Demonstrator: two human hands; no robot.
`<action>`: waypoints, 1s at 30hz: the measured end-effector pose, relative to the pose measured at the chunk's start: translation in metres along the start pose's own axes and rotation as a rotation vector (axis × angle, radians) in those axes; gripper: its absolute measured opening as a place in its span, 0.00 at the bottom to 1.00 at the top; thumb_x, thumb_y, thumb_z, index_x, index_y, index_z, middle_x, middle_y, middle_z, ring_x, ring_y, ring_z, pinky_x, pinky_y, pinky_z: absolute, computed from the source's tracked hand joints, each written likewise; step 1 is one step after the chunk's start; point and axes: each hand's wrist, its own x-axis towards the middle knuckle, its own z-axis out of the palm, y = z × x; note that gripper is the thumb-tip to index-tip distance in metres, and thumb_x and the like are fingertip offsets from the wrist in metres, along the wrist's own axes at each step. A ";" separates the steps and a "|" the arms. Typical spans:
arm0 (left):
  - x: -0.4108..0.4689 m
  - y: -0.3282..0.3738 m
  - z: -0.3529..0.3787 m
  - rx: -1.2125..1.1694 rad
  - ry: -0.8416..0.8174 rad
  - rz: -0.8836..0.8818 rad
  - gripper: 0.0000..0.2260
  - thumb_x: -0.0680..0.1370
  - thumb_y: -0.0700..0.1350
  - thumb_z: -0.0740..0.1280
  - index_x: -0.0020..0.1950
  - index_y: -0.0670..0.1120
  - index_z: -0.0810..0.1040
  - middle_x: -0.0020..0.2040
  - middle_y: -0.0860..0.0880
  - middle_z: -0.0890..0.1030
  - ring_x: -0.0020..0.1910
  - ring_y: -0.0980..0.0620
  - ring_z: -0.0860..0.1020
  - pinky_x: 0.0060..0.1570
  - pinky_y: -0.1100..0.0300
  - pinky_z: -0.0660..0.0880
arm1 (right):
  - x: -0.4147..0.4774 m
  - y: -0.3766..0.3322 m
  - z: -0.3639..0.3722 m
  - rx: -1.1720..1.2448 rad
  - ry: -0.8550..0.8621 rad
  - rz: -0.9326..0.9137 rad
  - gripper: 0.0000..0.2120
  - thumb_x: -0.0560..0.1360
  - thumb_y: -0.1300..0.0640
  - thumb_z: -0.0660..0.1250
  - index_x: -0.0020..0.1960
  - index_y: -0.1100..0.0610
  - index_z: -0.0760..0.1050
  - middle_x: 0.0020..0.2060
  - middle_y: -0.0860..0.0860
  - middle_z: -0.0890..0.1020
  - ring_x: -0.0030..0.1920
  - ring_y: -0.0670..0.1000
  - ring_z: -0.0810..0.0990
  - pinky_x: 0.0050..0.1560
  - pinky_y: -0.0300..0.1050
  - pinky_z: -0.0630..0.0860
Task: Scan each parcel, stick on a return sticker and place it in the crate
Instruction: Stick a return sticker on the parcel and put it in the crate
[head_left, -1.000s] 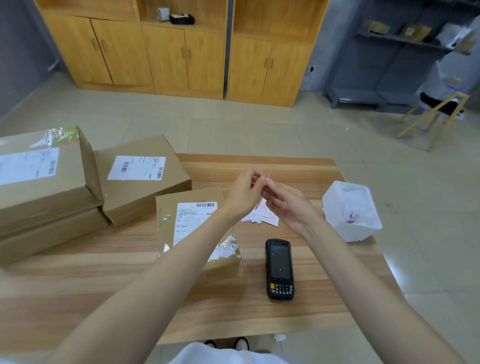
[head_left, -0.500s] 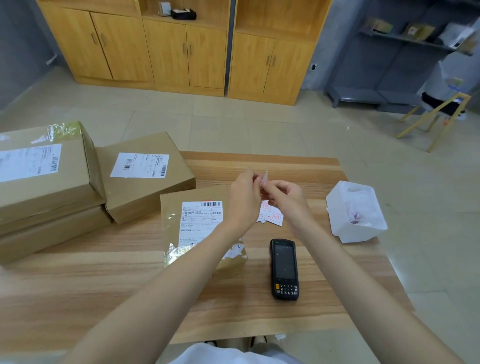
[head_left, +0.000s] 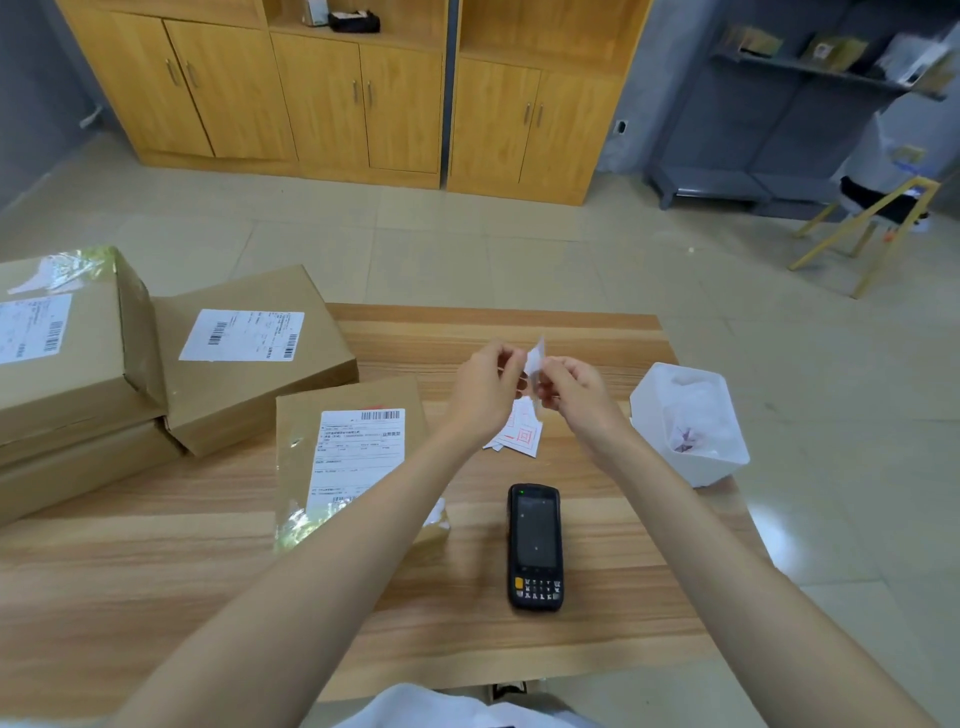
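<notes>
Above the middle of the wooden table (head_left: 156, 571), my left hand (head_left: 485, 387) and my right hand (head_left: 574, 389) both pinch a small white sticker slip (head_left: 535, 358) held upright between them. Under the hands lies a pile of white sticker sheets with red print (head_left: 522, 436). A flat brown parcel (head_left: 353, 457) with a white shipping label lies left of the pile, partly under my left forearm. A black handheld scanner (head_left: 535, 545) rests screen up below the pile. No crate is in view.
More brown parcels are at the left: one labelled box (head_left: 249, 353) and a stack of two (head_left: 62, 374). A white bin (head_left: 691, 421) with paper scraps sits at the table's right edge. Wooden cabinets (head_left: 363, 88) and a grey shelf (head_left: 779, 104) stand across the floor.
Both hands have risen slightly off the sticker pile, and the white slip now stands up between the fingertips. The view has shifted a little; the parcels and scanner stay put.
</notes>
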 end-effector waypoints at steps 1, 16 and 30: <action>0.004 0.002 0.004 0.025 0.034 -0.013 0.08 0.81 0.44 0.57 0.49 0.43 0.74 0.42 0.47 0.80 0.39 0.51 0.79 0.45 0.56 0.76 | 0.004 0.003 -0.009 -0.016 0.034 0.009 0.15 0.79 0.62 0.56 0.34 0.57 0.68 0.30 0.50 0.70 0.31 0.46 0.68 0.37 0.39 0.68; 0.046 -0.015 0.108 0.085 0.122 -0.212 0.06 0.80 0.40 0.56 0.44 0.43 0.69 0.36 0.50 0.75 0.42 0.45 0.76 0.49 0.45 0.75 | 0.036 0.108 -0.208 -0.316 0.486 0.329 0.13 0.74 0.64 0.57 0.31 0.60 0.65 0.29 0.57 0.69 0.34 0.53 0.68 0.31 0.43 0.59; 0.062 -0.014 0.138 -0.139 0.250 -0.352 0.12 0.77 0.38 0.54 0.34 0.47 0.69 0.41 0.45 0.74 0.43 0.47 0.71 0.44 0.54 0.67 | 0.038 0.088 -0.163 -0.291 -0.230 0.024 0.24 0.65 0.65 0.74 0.59 0.54 0.73 0.55 0.47 0.76 0.54 0.47 0.74 0.44 0.32 0.69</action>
